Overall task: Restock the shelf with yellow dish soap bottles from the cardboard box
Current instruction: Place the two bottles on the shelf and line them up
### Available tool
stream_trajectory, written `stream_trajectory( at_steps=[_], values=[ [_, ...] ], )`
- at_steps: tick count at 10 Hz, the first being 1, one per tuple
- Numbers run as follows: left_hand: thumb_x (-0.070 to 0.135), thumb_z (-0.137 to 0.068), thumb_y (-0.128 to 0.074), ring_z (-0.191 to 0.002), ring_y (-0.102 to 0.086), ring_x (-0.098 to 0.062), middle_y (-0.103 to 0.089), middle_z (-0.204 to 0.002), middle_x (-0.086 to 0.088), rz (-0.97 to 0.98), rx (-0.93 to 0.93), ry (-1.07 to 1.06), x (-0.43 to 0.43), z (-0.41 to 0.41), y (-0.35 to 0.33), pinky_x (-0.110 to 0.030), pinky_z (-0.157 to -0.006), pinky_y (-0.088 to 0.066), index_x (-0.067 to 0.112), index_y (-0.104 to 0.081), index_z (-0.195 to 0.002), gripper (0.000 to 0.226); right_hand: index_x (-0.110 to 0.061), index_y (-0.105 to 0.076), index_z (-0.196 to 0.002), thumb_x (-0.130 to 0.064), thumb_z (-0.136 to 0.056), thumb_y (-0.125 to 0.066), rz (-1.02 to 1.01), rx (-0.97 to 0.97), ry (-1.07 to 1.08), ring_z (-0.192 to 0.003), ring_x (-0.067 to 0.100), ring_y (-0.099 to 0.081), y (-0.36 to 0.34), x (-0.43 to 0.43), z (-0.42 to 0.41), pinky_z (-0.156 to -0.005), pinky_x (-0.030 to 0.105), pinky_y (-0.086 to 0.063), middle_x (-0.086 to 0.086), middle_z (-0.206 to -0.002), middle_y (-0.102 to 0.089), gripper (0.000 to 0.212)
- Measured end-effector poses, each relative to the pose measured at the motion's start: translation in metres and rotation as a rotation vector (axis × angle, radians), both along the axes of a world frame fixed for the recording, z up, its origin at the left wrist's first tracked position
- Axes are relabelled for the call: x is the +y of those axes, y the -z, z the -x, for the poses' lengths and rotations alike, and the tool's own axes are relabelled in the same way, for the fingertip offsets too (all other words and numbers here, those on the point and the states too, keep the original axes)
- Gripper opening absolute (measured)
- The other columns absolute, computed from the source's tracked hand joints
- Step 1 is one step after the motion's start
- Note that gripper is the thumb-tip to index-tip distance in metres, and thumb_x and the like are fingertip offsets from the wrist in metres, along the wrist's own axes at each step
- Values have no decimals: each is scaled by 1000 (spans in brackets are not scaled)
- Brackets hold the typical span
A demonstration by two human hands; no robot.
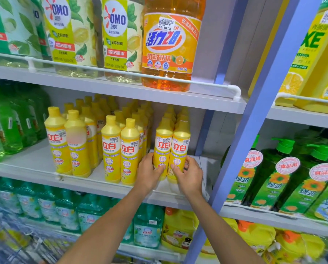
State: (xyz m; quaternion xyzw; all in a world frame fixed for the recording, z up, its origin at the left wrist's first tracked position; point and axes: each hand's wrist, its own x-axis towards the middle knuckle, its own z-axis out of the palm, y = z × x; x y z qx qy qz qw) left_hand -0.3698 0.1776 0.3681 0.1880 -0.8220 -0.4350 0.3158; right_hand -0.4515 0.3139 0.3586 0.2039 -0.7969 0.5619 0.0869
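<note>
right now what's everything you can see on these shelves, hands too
yellow dish soap bottles: many, yellow, middle shelf
held pair: two, yellow, its right end, left bottle and right bottle
OMO bottles: two, pale yellow, top shelf
orange detergent jug: one, orange, top shelf
green bottles: several, green, middle shelf, far left
green pump bottles: at least two, green, neighbouring shelf
teal bottles: several, teal, below middle shelf
yellow jug: one, yellow, below middle shelf
left hand: grips left bottle
right hand: grips right bottle
</note>
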Motion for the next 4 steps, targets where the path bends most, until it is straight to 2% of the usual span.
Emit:
stream_trajectory(
  at_steps=[2,3,4],
  values=[
    [22,-80,-83,-103,-67,-21,-71,-117,-5,-71,-52,15,-1,-1,-12,-43,-93,-57,14,-62,-122,48,-22,-61,-120,-39,-77,-84,-102,-44,-24,-101,13,-69,-17,4,-4,-90,41,-60,-2,-115,-71,53],
    [25,-80,-81,-106,-68,-25,-70,-119,-5,-55,-108,29,0,-8,-23,-45,-93,-56,16,-57,-123,50,-23,-57,-121,-45,-79,-78,-232,-5,-42,-108,19,-64,-39,10,-23,-94,43,-56,0,-119,-66,51],
    [26,-81,-78,-105,-67,-26,-69,-116,-5,1,-141,67,2,-14,-28,-44,-92,-56,16,-57,-120,46,-18,-55,-124,-40,-85,-73,-286,56,-15,-117,23,-58,-52,16,-37,-97,40,-51,5,-123,-63,48]
  ],
)
